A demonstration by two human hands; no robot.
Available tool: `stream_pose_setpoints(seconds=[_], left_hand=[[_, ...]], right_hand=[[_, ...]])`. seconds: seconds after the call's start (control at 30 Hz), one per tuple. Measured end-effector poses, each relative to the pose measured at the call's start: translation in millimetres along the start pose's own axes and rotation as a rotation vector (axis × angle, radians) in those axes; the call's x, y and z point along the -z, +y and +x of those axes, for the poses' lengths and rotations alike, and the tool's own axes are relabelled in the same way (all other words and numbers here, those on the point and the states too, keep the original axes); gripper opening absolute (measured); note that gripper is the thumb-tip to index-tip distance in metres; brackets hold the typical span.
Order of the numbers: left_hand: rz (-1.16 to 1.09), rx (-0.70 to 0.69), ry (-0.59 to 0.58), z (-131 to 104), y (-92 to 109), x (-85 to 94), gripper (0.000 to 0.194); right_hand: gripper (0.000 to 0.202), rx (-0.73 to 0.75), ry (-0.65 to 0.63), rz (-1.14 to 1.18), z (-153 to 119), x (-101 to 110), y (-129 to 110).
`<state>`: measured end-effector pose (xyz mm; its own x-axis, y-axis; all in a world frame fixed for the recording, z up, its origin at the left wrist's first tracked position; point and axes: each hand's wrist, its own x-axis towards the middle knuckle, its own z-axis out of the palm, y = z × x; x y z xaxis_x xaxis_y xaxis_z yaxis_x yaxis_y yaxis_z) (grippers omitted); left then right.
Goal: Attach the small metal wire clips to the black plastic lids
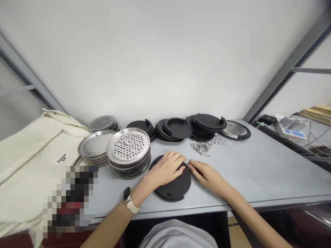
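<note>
A round black plastic holder [178,186] lies flat on the table in front of me, with a thin metal rim showing at its right edge. My left hand [169,167] rests over its top, fingers stretched toward the upper right edge and thumb apart. At that edge my right hand [201,172] pinches a small shiny metal piece [186,162], mostly hidden by the fingers; its exact shape is unclear. Behind the hands lies a loose pile of metal hooks [201,147], with several metal rings [218,140] beside it.
Left of the holder stands a stack of round metal grater plates [128,146]; another metal plate stack [95,144] adjoins it. Black holders [178,128] are piled along the wall, and a holder fitted with a grater plate [234,129] lies at right. A cream cloth bag [33,155] covers the left end.
</note>
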<state>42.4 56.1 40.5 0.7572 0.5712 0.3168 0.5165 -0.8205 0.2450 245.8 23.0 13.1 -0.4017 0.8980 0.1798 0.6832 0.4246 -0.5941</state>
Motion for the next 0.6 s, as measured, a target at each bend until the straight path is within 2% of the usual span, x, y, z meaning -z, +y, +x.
stream_pose_setpoints(seconds=[0.37,0.6], left_hand=[[-0.047,0.005,-0.063,-0.4,-2.3,-0.6,0.027],[-0.08,0.009,-0.045,0.2,-3.6,-2.1,0.025]], right_hand=[[0.022,-0.015,0.004,-0.009,-0.2,-0.5,-0.3],[0.023,-0.013,0.006,-0.017,1.1,0.2,-1.7]])
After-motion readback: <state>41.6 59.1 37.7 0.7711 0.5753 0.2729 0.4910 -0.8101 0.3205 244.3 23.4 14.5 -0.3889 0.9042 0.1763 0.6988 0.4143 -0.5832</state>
